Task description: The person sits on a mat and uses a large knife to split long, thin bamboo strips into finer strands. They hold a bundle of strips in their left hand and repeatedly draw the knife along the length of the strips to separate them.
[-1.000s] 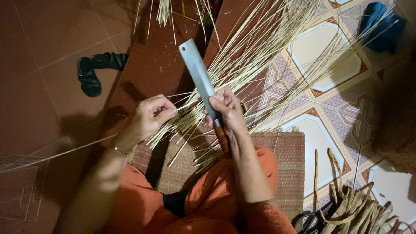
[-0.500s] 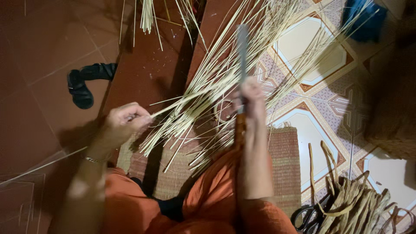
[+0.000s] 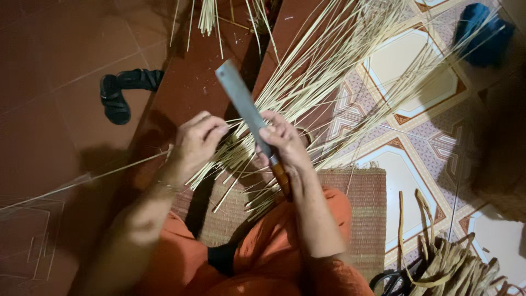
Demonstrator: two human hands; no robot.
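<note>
My right hand (image 3: 282, 141) grips a long flat-bladed knife (image 3: 241, 101) by its wooden handle, the grey blade pointing up and to the left. My left hand (image 3: 196, 143) pinches a thin pale strip (image 3: 82, 180) that trails off to the left across the floor. Between and beyond both hands fans a large bundle of thin pale reed strips (image 3: 339, 71), spreading toward the upper right. I sit on a woven mat (image 3: 364, 192) in orange clothing.
A black sandal (image 3: 121, 92) lies on the red tiled floor at the left. Patterned tiles cover the floor to the right, with a blue cloth (image 3: 485, 33) at the top right. Thick curved brown strips (image 3: 455, 263) and black scissors (image 3: 392, 282) lie at the bottom right.
The knife, held edge-on and upright half a second ago, now tilts left with its flat face showing. My left hand has moved back in next to the blade.
</note>
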